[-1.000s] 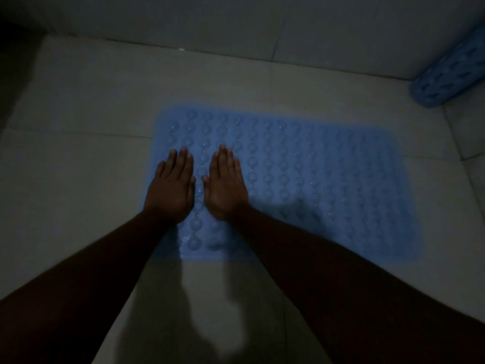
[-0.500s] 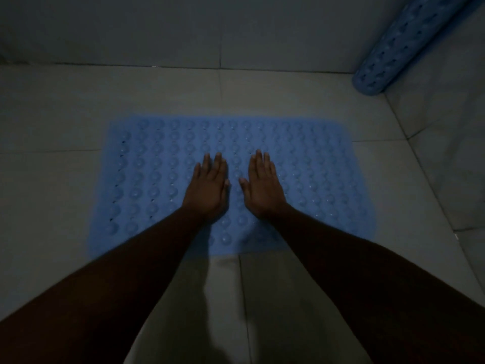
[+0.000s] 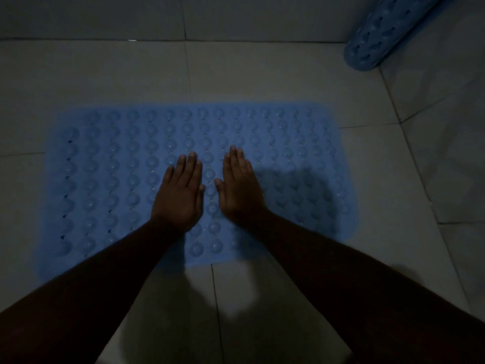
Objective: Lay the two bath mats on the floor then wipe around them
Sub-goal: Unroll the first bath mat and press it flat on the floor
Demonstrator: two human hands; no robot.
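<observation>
A light blue bath mat (image 3: 110, 174) covered in round bumps lies flat on the tiled floor, its long side running left to right. My left hand (image 3: 181, 195) and my right hand (image 3: 240, 189) rest palm down side by side on the mat's middle, fingers straight and pointing away from me, holding nothing. A second blue mat (image 3: 378, 40), rolled into a tube with holes along it, leans in the far right corner.
Pale floor tiles (image 3: 105, 74) surround the mat, meeting a tiled wall (image 3: 105, 17) at the back and another wall (image 3: 446, 127) on the right. The room is dim, and my arms cast shadows on the mat's right part and the near floor.
Both hands have slid from the mat's left end toward its middle, staying flat on it. The view has shifted, bringing the rolled mat closer at upper right.
</observation>
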